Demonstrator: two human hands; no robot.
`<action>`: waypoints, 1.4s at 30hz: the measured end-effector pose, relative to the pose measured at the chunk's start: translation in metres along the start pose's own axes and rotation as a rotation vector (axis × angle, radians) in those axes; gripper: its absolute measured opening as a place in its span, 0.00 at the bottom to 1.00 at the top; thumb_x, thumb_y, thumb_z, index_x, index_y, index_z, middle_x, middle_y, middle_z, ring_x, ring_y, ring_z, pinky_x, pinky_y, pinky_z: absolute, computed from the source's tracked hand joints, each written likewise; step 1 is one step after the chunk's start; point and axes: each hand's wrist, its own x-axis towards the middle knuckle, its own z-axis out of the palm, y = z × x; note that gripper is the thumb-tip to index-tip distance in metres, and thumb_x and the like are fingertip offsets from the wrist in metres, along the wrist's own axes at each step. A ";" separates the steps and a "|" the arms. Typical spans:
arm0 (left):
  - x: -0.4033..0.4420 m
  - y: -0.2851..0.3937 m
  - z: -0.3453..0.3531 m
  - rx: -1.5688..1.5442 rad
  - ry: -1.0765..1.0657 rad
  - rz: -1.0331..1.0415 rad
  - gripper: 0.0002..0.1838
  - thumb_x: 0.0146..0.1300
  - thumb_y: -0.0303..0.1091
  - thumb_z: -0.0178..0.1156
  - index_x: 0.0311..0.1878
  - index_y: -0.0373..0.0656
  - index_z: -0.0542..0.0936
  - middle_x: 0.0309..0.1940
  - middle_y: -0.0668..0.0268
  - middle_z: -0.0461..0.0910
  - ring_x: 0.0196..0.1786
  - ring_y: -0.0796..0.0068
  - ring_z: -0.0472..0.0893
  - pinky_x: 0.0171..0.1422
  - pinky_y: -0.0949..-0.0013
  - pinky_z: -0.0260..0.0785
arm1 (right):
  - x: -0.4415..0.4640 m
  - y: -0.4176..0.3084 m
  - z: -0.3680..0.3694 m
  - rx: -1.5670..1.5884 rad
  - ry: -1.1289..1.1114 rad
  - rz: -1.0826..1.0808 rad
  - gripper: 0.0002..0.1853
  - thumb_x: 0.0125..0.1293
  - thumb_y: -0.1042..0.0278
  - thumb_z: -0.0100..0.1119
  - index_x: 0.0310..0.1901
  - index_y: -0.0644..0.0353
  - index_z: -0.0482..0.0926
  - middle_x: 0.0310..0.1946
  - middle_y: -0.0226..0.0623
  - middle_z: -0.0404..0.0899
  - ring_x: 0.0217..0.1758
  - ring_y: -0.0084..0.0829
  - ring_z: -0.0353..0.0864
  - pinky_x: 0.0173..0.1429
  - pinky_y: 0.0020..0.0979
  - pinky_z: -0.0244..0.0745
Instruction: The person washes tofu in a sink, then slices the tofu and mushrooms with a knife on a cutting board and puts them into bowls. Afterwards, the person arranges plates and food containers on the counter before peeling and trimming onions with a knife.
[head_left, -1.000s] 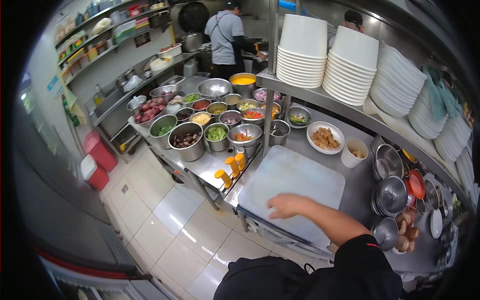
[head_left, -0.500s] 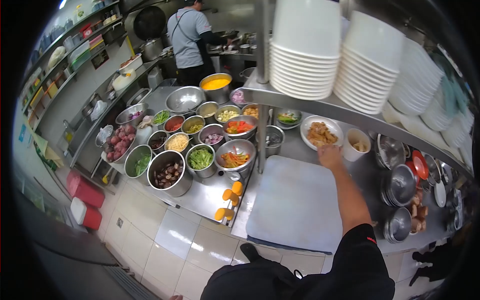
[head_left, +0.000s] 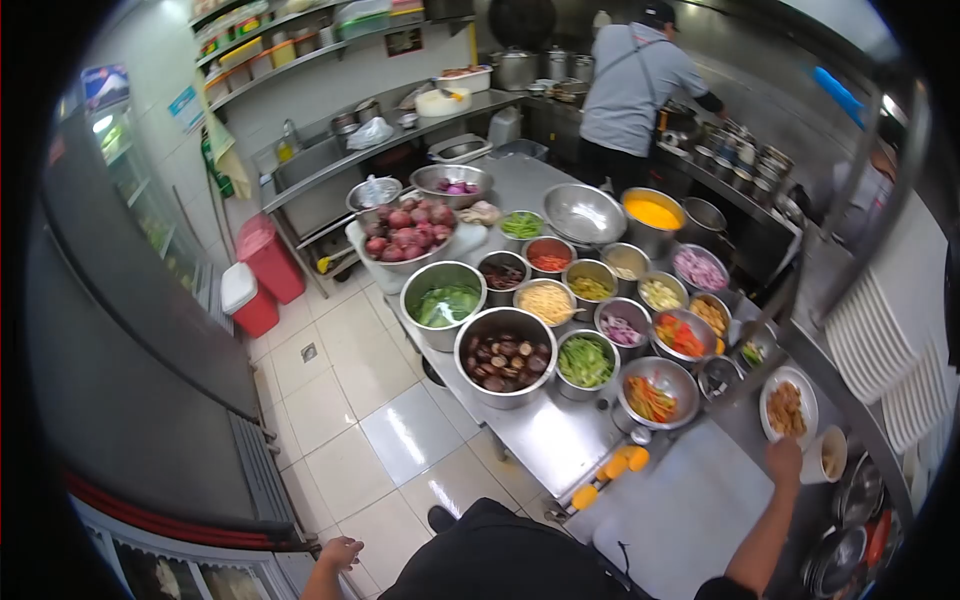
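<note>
And the view has swung left, bringing the left hand point(head_left: 340, 553) up into the picture, while the right hand point(head_left: 785, 460) stays out by the plate point(head_left: 811, 405)! Left to right now: the left hand is well left of the cutting board point(head_left: 690, 510), over the tiled floor point(head_left: 370, 500), fingers released and loosely curled. That strip of tiles gives it room, running between the grey cabinets point(head_left: 150, 330) and the table edge. Nearer the board, the mushroom pot point(head_left: 500, 398) sits beyond its left side, close to the table's front edge, and orange handles point(head_left: 612, 470) crowd its left edge. Beyond the board's far edge, the steel bowl point(head_left: 655, 418) of orange strips stands tight among other bowls. Over to the board's far right: there's the plate, browned food point(head_left: 785, 410) on it, the right hand at its near rim. Whether those fingers grip or merely touch, I cannot tell! Just right of that hand stands the white cup point(head_left: 826, 455), leaving little side room; the board's flat surface lies open on the left of the forearm
</note>
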 end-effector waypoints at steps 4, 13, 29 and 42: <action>0.023 -0.026 -0.013 0.118 -0.197 -0.194 0.29 0.69 0.53 0.55 0.58 0.35 0.76 0.52 0.57 0.82 0.48 0.62 0.86 0.42 0.59 0.82 | -0.067 -0.132 -0.153 0.553 -0.562 -0.069 0.09 0.56 0.67 0.67 0.32 0.64 0.83 0.22 0.36 0.82 0.25 0.27 0.81 0.33 0.30 0.75; 0.183 0.015 -0.184 0.035 -0.005 -0.106 0.24 0.68 0.49 0.58 0.50 0.34 0.79 0.36 0.56 0.82 0.33 0.63 0.84 0.33 0.55 0.78 | -0.087 -0.392 -0.255 0.513 -0.139 -0.536 0.11 0.51 0.70 0.71 0.31 0.65 0.79 0.27 0.38 0.78 0.28 0.30 0.80 0.34 0.31 0.75; 0.261 0.503 -0.280 0.373 -0.018 0.894 0.30 0.67 0.46 0.61 0.65 0.35 0.75 0.46 0.52 0.85 0.47 0.65 0.85 0.54 0.64 0.75 | -0.050 -0.606 -0.227 0.654 -0.238 -0.361 0.23 0.53 0.62 0.75 0.48 0.67 0.82 0.34 0.41 0.83 0.35 0.35 0.83 0.43 0.35 0.78; 0.206 0.697 -0.433 0.307 0.241 1.269 0.16 0.64 0.38 0.66 0.52 0.41 0.83 0.42 0.57 0.85 0.42 0.62 0.85 0.49 0.65 0.76 | 0.084 -0.856 -0.194 0.580 -0.188 -0.809 0.20 0.58 0.61 0.70 0.50 0.61 0.80 0.37 0.44 0.80 0.39 0.46 0.82 0.45 0.42 0.77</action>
